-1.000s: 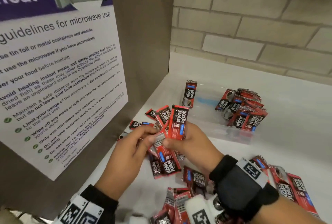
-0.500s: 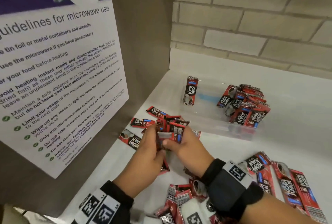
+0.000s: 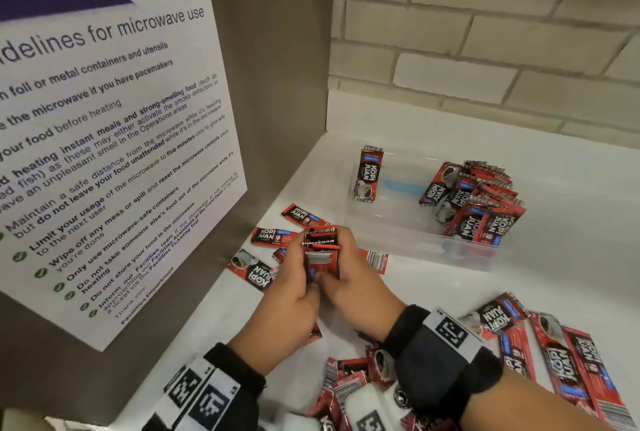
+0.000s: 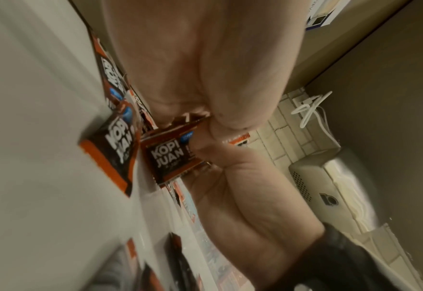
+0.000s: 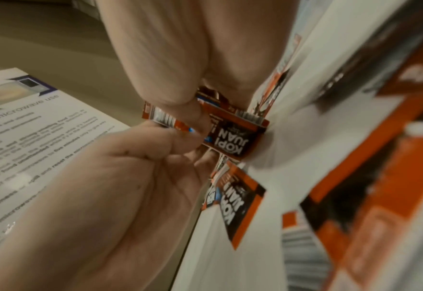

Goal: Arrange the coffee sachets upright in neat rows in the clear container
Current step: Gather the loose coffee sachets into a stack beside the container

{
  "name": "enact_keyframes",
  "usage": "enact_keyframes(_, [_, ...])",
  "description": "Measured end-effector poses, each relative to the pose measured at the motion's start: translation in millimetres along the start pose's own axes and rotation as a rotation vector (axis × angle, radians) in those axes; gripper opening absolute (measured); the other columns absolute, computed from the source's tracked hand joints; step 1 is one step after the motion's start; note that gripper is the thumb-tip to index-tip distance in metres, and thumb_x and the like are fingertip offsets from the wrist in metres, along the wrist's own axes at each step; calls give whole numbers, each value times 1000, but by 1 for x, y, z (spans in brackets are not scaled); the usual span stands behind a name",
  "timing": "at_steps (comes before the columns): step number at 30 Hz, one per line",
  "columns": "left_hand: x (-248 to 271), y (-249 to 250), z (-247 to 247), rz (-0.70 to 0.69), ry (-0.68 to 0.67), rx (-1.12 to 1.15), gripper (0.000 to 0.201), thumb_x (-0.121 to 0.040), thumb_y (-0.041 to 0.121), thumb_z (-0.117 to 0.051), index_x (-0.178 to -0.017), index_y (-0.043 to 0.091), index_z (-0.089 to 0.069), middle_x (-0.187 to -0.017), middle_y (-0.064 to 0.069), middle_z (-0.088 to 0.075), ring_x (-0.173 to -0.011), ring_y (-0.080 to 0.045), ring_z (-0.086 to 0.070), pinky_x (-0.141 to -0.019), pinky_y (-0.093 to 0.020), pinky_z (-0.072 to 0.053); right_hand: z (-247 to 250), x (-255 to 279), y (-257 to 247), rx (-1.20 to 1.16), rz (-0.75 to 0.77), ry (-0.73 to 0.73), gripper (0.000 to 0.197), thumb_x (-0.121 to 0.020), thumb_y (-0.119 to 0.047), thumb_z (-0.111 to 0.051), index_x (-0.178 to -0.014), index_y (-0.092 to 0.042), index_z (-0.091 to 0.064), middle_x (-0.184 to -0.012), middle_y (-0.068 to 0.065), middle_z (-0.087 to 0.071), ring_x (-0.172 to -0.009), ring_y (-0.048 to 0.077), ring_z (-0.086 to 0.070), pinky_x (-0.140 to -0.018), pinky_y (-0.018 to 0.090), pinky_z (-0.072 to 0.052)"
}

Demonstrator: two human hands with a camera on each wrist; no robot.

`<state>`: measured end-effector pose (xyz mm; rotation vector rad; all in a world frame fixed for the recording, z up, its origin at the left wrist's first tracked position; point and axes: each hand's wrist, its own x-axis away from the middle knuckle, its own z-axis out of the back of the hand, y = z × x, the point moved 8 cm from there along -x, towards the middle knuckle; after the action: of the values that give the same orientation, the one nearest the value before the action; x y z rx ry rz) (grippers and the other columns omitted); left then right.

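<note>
Both hands hold one bundle of red-and-black coffee sachets on end over the white counter, just in front of the clear container. My left hand grips the bundle's left side and my right hand grips its right side. In the left wrist view the bundle is pinched between thumbs and fingers, and in the right wrist view the bundle is pinched the same way. Inside the container one sachet stands upright at the left end. A leaning cluster of sachets fills the right end.
Loose sachets lie flat on the counter left of my hands, and more are piled near my wrists and to the right. A grey panel with a microwave-guidelines poster stands close on the left. A brick wall rises behind the counter.
The sachets that were fanned out in my hands are now gathered into one tight bundle. Both hands have closed in on it and moved slightly down toward the counter.
</note>
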<state>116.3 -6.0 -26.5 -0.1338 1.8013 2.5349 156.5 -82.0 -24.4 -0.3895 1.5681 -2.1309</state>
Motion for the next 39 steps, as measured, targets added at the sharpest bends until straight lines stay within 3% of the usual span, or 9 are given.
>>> enact_keyframes(5, [-2, -7, 5, 9, 84, -14, 57, -92, -10, -39, -135, 27, -30, -125, 3, -55, -117, -1, -51, -97, -9, -39, -10, -4, -4, 87, 39, -68, 47, -82, 18, -40, -123, -4, -36, -113, 11, -53, -108, 16, -55, -93, 26, -46])
enact_keyframes(9, [-4, -3, 8, -15, 145, -31, 50, -93, -7, -40, -121, 34, -33, -115, 11, -56, -108, 8, -53, -86, -2, -38, -7, -7, -10, 113, 91, -6, 44, -85, 12, -48, -116, -19, -44, -110, 2, -58, -100, 3, -57, -87, 12, -46])
enact_keyframes(15, [-5, -5, 6, -21, 110, -13, 46, -92, -11, -38, -110, 32, -37, -110, 10, -56, -102, 12, -54, -83, -3, -40, -17, -7, -2, 296, 75, -108, 48, -88, 4, -48, -132, -7, -34, -130, 13, -41, -123, 22, -44, -107, 29, -36])
enact_keyframes(19, [-6, -8, 8, -17, 116, -12, 42, -93, -10, -40, -105, 31, -38, -104, 8, -58, -96, 11, -55, -78, -2, -40, -6, -6, -5, 446, 58, -74, 52, -87, -2, -51, -135, -13, -34, -121, 0, -31, -116, 11, -34, -106, 21, -31])
enact_keyframes(23, [-7, -9, 9, -26, 110, -22, 37, -94, -7, -41, -108, 27, -37, -102, 9, -58, -93, 11, -55, -75, -4, -41, 3, -6, -24, 412, 60, -80, 65, -86, -3, -56, -141, -16, -24, -137, 2, -36, -127, 14, -37, -108, 26, -33])
enact_keyframes(29, [-9, -4, 7, -104, 96, -57, 41, -91, -12, -40, -108, 25, -35, -95, 7, -56, -89, 7, -58, -73, -9, -45, -10, -1, -61, 828, 342, -169, 63, -81, -1, -48, -139, -21, -34, -125, 5, -37, -105, 25, -38, -85, 35, -42])
enact_keyframes(31, [-9, -2, 4, -117, 85, -70, 44, -88, -18, -40, -111, 19, -34, -101, 11, -51, -98, 15, -53, -78, -6, -43, -19, -1, -55, 928, 358, -243, 62, -82, -1, -49, -139, -22, -35, -120, 8, -36, -101, 27, -38, -78, 38, -43])
enact_keyframes(34, [-10, -5, 0, -95, 24, -49, 53, -82, -21, -42, -116, 19, -33, -111, 14, -45, -107, 23, -44, -86, -3, -38, -24, -2, -47, 1015, 341, -292, 56, -87, -6, -49, -139, -20, -32, -126, 11, -32, -107, 30, -37, -82, 40, -44])
enact_keyframes(39, [-10, -4, -2, -70, 20, 10, 56, -80, -17, -54, -110, 25, -33, -108, 14, -46, -100, 27, -45, -81, -2, -39, -20, -7, -56, 1151, 358, -234, 38, -93, -8, -39, -131, -12, -37, -124, 10, -40, -109, 31, -40, -70, 36, -35])
